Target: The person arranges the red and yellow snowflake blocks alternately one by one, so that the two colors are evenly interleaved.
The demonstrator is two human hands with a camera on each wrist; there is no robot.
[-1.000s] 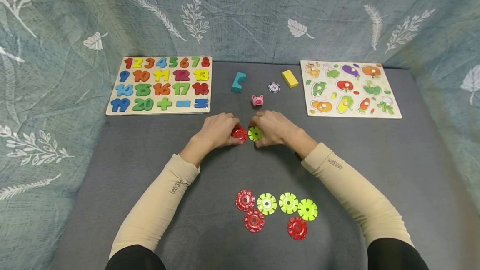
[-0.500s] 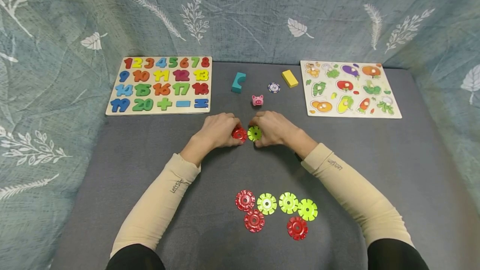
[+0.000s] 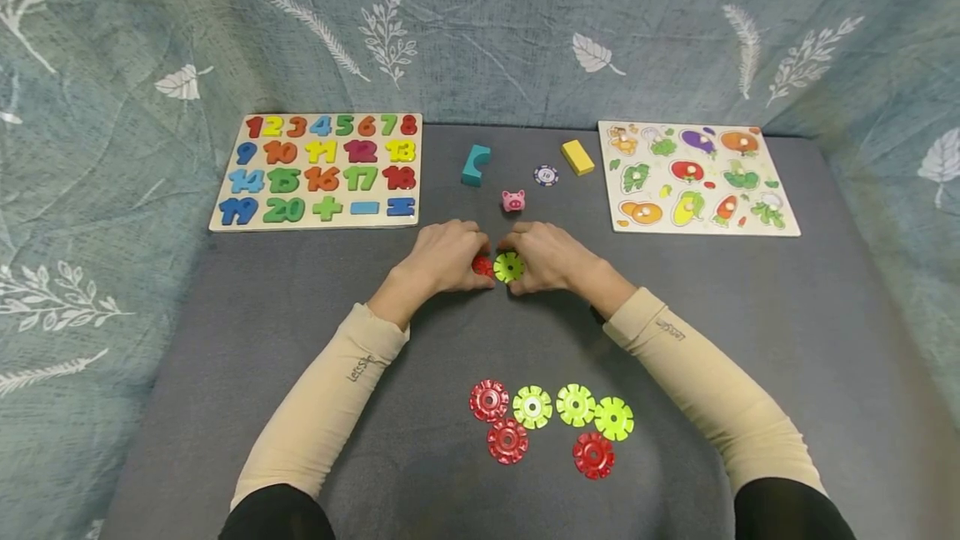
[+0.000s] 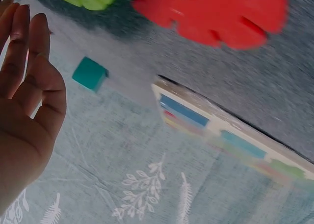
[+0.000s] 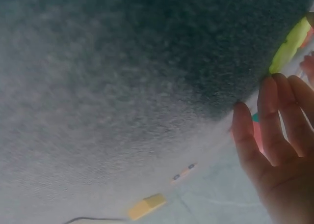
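Observation:
My left hand (image 3: pixel 447 258) pinches a red notched disc (image 3: pixel 482 266) between thumb and fingers, and the hand covers part of it. Just to the right, my right hand (image 3: pixel 546 259) grips a green notched disc (image 3: pixel 508 267) by its edge. The two discs sit side by side at the middle of the table; whether they touch is hard to tell. In the right wrist view the green disc (image 5: pixel 290 46) shows at the fingertips. Blurred red and green notched discs fill the top of the left wrist view.
Nearer me lie red discs (image 3: pixel 507 441) and green discs (image 3: pixel 576 405). Beyond my hands are a pink pig (image 3: pixel 513 201), a teal block (image 3: pixel 476 166), a poker chip (image 3: pixel 546 175) and a yellow block (image 3: pixel 577 157). A number board (image 3: pixel 315 219) and a vegetable board (image 3: pixel 660 223) flank them.
My left hand has shifted slightly to the right with the red disc, and its fingers now cover more of it. My right hand and the green disc have barely moved.

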